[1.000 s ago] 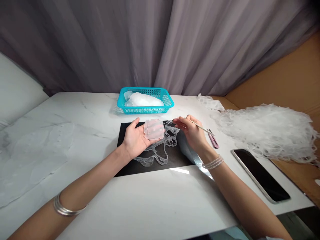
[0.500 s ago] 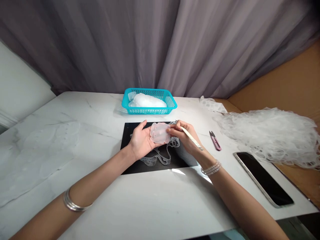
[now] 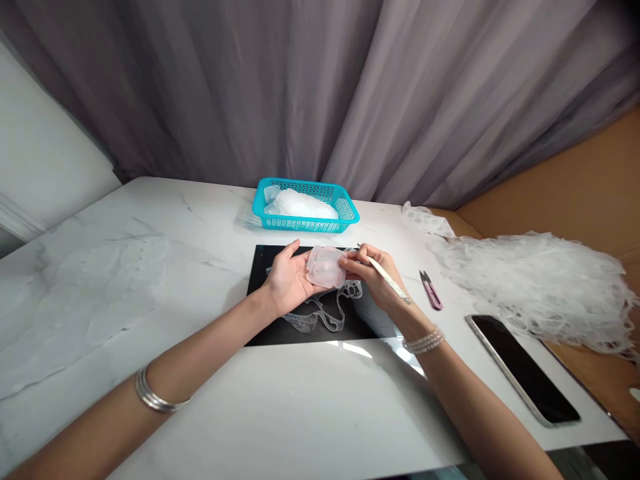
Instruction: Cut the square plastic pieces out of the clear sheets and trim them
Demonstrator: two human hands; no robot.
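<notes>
My left hand (image 3: 293, 280) is palm up, with a thin, translucent white piece with a wavy edge (image 3: 325, 267) lying across its fingers. At the piece's right edge, my right hand (image 3: 376, 273) pinches it between thumb and finger. That same hand also holds a slim white-handled craft knife (image 3: 387, 279), its dark tip pointing up and away from the piece. Both hands are above a black mat (image 3: 265, 327). Lacy translucent cut-out scraps (image 3: 325, 317) lie on the mat below them.
Behind the mat stands a blue basket (image 3: 305, 225) holding white translucent pieces (image 3: 300, 203). To the right are pink thread snips (image 3: 431, 291), a phone (image 3: 523, 367) and a large heap of lacy white scraps (image 3: 540, 287). Translucent sheets (image 3: 115, 287) cover the table's left side.
The camera view has turned slightly, shifting the basket and mat a little right. My hands keep the same hold on the piece and knife; the piece is tilted slightly differently.
</notes>
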